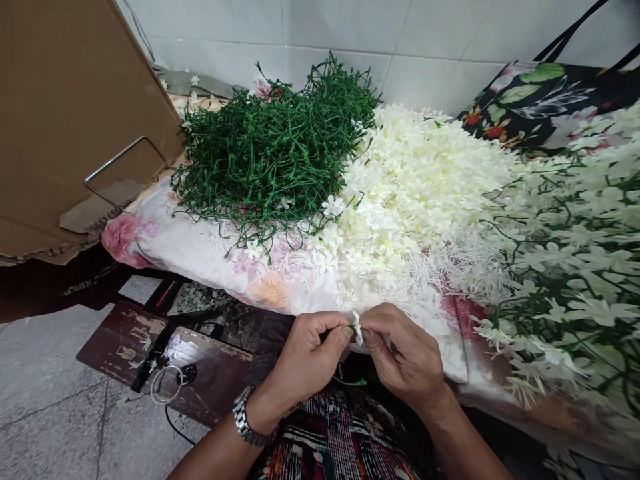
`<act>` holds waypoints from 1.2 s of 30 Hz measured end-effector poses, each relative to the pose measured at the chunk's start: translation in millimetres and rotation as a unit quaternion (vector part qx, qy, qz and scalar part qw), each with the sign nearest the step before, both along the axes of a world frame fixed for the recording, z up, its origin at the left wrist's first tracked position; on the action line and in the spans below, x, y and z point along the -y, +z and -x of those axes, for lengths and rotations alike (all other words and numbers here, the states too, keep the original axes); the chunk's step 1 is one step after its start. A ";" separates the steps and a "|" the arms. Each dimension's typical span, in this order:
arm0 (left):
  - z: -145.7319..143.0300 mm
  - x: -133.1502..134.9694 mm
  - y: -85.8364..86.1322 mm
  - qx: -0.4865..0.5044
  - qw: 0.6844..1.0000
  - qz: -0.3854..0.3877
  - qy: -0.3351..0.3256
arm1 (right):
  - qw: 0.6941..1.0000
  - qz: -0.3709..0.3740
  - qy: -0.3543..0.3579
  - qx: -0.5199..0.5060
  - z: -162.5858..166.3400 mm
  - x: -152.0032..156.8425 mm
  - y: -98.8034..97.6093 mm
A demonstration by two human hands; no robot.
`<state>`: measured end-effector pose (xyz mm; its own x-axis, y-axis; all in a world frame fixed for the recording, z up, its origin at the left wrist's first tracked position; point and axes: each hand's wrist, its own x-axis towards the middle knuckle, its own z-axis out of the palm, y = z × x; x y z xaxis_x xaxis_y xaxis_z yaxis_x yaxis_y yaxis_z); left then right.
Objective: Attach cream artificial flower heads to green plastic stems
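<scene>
My head camera faces a white tiled wall [340,27] behind a table [195,241] under flowered cloth. Lower left, I see a speckled grey floor [47,357] and light glaring off a scuffed brown wooden board [117,337].

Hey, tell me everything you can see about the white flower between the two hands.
The white flower is small, with thin petals that look like fabric or plastic. It is seen nearly edge-on, petals spread roughly up and down, by the near edge of the floral cloth. The left hand pinches what looks like a green stem at its left side; the right hand has its fingertips against its right. A curved green strand below may belong to it; I can't tell.
</scene>
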<state>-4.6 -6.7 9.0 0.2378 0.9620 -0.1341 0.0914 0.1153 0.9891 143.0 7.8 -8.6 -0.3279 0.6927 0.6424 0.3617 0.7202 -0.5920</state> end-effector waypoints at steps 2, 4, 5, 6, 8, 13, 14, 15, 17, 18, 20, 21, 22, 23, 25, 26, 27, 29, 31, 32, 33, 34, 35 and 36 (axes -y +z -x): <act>-0.3 0.0 0.3 0.000 1.000 -0.003 0.001 | 1.000 0.000 0.001 0.003 -0.5 -0.2 0.0; -1.3 0.7 0.7 -0.019 0.999 -0.026 0.008 | 1.000 0.004 0.001 0.009 -1.0 -0.1 -0.6; -2.1 1.2 0.7 -0.030 0.999 -0.041 0.012 | 1.000 0.004 0.001 0.013 -1.3 0.1 -1.1; -2.9 1.7 0.5 -0.041 0.997 -0.056 0.015 | 1.000 0.003 0.001 0.016 -1.6 0.3 -1.7; -4.6 2.4 -0.7 -0.060 0.994 -0.084 0.020 | 1.000 -0.004 0.001 0.022 -2.3 0.8 -3.1; -7.4 2.2 -5.6 -0.105 0.984 -0.144 0.029 | 0.999 -0.007 0.009 0.035 -4.2 1.4 -4.5; -7.8 1.9 -6.2 -0.112 0.981 -0.155 0.031 | 0.999 -0.007 0.009 0.038 -4.5 1.4 -4.4; -8.2 1.5 -6.7 -0.116 0.979 -0.165 0.033 | 0.999 -0.008 0.008 0.041 -4.7 1.4 -4.3; -9.0 0.9 -7.5 -0.119 0.976 -0.181 0.037 | 0.999 -0.012 0.000 0.046 -5.0 1.6 -4.3; -9.4 0.7 -8.0 -0.119 0.975 -0.186 0.039 | 0.999 -0.013 -0.004 0.048 -5.0 1.7 -4.4; -10.1 0.5 -9.4 -0.120 0.974 -0.190 0.039 | 0.999 -0.017 -0.010 0.051 -4.7 2.0 -4.7; -10.3 0.4 -10.1 -0.120 0.974 -0.190 0.039 | 0.998 -0.019 -0.010 0.052 -4.4 2.0 -4.9; -10.5 0.3 -10.9 -0.120 0.974 -0.189 0.038 | 0.998 -0.020 -0.011 0.052 -4.0 2.0 -5.1; -10.6 0.1 -11.5 -0.121 0.974 -0.187 0.037 | 0.998 -0.020 -0.011 0.053 -3.6 1.8 -5.2; -10.2 -0.7 -11.9 -0.123 0.975 -0.182 0.036 | 0.998 -0.015 -0.008 0.054 -2.8 1.1 -5.2; -9.6 -1.2 -11.6 -0.120 0.976 -0.177 0.035 | 0.999 -0.011 -0.006 0.052 -2.5 0.6 -4.7; -8.6 -1.7 -10.9 -0.114 0.978 -0.170 0.032 | 0.999 -0.008 -0.004 0.048 -2.3 0.1 -3.9; -5.4 -2.3 -8.5 -0.093 0.984 -0.151 0.022 | 0.999 0.004 0.002 0.034 -2.5 -0.5 -0.9; -1.1 -1.7 -6.0 -0.075 0.987 -0.143 0.020 | 0.999 0.032 0.007 0.023 -3.2 -0.2 3.7; 1.1 -1.0 -5.1 -0.074 0.986 -0.148 0.026 | 0.998 0.053 0.008 0.021 -3.7 0.3 6.4; 3.2 0.0 -4.6 -0.078 0.984 -0.160 0.034 | 0.997 0.072 0.008 0.020 -4.1 1.0 9.1; 4.9 1.2 -4.6 -0.085 0.979 -0.178 0.043 | 0.996 0.089 0.007 0.019 -4.4 1.8 11.8; 6.2 2.5 -5.2 -0.094 0.973 -0.203 0.050 | 0.995 0.100 0.007 0.016 -4.4 2.6 14.2; 7.1 3.7 -6.1 -0.105 0.966 -0.230 0.054 | 0.994 0.106 0.007 0.012 -4.3 3.4 16.2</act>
